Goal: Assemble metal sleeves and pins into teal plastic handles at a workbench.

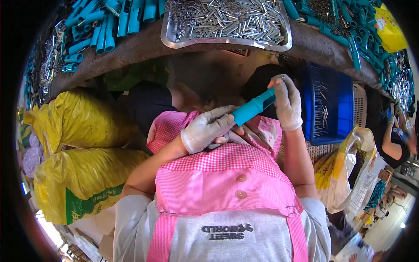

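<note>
My left hand (208,129), in a whitish glove with bare fingertips, is closed round the lower end of a teal plastic tube (248,112). The tube slants up to the right over my lap, and a long slot opens its upper part. At that slotted end is my right hand (288,104), gloved as well, its fingers bent and pinched together. A small glint shows at its fingertips, too small to name. Beyond my hands, a shallow metal tray (165,39) holds many short silvery pins (235,22).
More teal tubes (102,35) lie in heaps on the cloth-covered bench edge (314,41) either side of the tray. A blue plastic bin (342,96) with thin metal rods stands at my right, beside an open sack (349,170). Full yellow sacks (83,179) sit at my left.
</note>
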Demonstrator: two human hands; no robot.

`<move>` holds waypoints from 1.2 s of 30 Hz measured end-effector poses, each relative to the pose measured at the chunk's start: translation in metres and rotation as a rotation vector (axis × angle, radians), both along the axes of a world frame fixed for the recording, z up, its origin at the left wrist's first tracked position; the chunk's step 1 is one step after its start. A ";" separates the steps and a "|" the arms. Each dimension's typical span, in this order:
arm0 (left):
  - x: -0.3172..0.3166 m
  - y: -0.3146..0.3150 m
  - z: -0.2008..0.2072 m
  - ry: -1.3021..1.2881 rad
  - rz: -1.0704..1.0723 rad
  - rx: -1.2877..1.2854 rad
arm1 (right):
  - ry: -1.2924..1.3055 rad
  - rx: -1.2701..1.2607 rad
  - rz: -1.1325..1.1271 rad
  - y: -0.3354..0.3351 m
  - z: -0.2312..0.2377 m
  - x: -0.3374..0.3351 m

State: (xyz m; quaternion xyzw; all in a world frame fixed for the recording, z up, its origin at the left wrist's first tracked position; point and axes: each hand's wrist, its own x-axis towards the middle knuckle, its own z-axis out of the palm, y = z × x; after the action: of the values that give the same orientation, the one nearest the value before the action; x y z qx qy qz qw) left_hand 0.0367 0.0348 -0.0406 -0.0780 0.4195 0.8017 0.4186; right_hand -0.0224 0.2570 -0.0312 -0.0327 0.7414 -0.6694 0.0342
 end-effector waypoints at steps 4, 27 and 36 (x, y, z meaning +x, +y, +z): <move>-0.002 -0.001 0.005 0.019 0.024 -0.009 | 0.167 0.140 -0.250 0.018 -0.003 -0.014; 0.027 -0.021 -0.040 -0.312 0.115 0.507 | 0.537 0.724 -0.020 0.004 -0.005 0.094; 0.041 -0.019 -0.011 -0.269 0.223 0.267 | 0.623 0.240 0.119 -0.036 0.015 0.089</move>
State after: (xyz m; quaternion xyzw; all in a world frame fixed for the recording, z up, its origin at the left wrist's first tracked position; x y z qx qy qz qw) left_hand 0.0780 0.0162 -0.0520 -0.1743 0.2387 0.8738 0.3862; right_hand 0.0666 0.2214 -0.0159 -0.2746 0.7866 -0.5319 -0.1514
